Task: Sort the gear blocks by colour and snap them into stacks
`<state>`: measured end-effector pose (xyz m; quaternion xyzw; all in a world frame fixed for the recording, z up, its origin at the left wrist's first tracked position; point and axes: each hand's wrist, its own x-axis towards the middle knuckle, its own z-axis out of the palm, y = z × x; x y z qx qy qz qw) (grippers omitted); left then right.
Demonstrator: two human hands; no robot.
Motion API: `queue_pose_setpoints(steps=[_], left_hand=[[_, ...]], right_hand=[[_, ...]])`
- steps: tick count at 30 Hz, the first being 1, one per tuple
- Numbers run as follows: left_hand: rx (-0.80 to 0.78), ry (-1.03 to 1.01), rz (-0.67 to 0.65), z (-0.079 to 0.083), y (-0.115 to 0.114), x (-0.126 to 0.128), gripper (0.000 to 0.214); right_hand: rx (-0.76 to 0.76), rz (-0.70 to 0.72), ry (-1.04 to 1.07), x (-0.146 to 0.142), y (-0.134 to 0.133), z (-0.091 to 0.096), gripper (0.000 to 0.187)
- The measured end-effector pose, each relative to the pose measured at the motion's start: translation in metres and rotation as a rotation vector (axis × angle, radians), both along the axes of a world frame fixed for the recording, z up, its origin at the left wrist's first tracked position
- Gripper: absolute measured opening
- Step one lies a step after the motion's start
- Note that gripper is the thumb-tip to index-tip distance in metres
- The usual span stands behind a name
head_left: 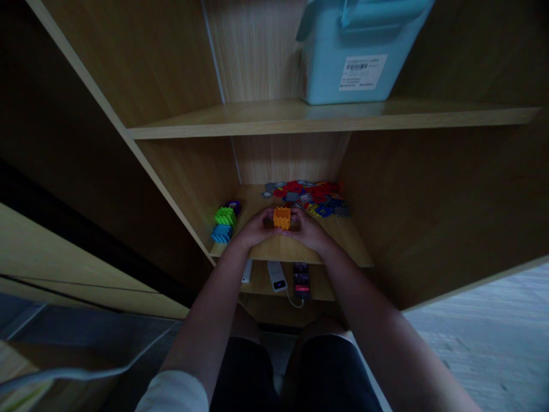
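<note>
Between my two hands is an orange cube of interlocking plastic pieces, held above the middle shelf. My left hand grips its left side and my right hand its right side, fingers curled round the edges. Behind them lies a spread of loose flat interlocking pieces in red, blue, grey and yellow. At the shelf's left side stand a green cube and a blue cube of the same ridged kind, with a purple piece behind them.
A light blue lidded bin stands on the upper shelf. On the lower shelf are a white power bank, a phone joined by a white cable, and a white object. Cabinet walls close in on both sides.
</note>
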<state>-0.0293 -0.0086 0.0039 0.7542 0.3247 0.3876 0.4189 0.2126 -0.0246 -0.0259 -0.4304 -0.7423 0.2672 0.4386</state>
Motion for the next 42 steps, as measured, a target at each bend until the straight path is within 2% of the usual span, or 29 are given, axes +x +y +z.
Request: queue_pose_setpoints(steps=[9,28,42], left_hand=[[-0.007,-0.045,0.019,-0.002,0.004,0.001,0.082],[0.024,-0.076,0.053,0.003,-0.001,0.001,0.082],[0.032,-0.084,0.064,-0.001,0.002,0.000,0.081]], right_hand=[[-0.005,0.050,0.112,-0.001,-0.001,0.004,0.068],[0.025,-0.025,0.110,-0.002,-0.011,0.013,0.070],[0.088,-0.026,0.147,-0.004,-0.014,0.016,0.061]])
